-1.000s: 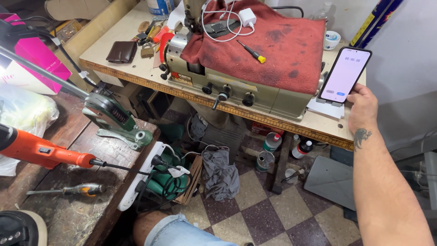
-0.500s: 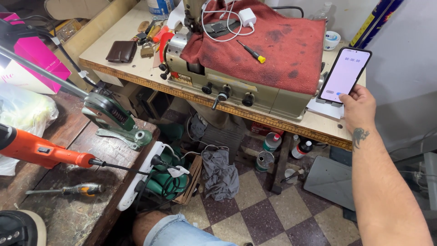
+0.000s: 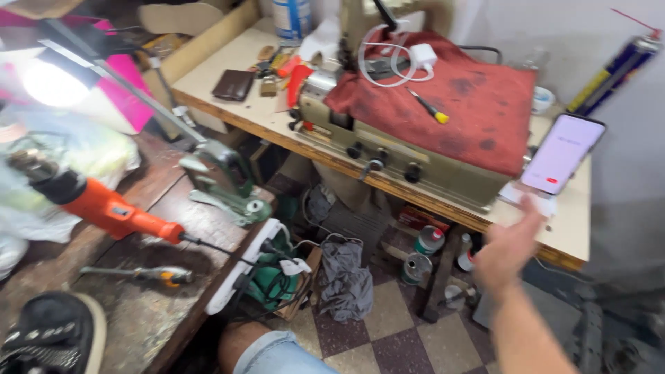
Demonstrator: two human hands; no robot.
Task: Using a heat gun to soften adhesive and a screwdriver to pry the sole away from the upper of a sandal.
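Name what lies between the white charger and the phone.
In the head view, a yellow-handled screwdriver lies on the red cloth between charger and phone.

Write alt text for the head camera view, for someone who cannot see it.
A person's right hand reaches toward a smartphone propped upright on a cluttered wooden table, beside an old machine draped in a red cloth. An orange power tool lies on the workbench at left.

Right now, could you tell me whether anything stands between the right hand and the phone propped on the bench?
Nothing visible does. The right hand hangs open just below the phone, which leans upright at the edge of the red cloth. Only open air and the bench edge lie between them.
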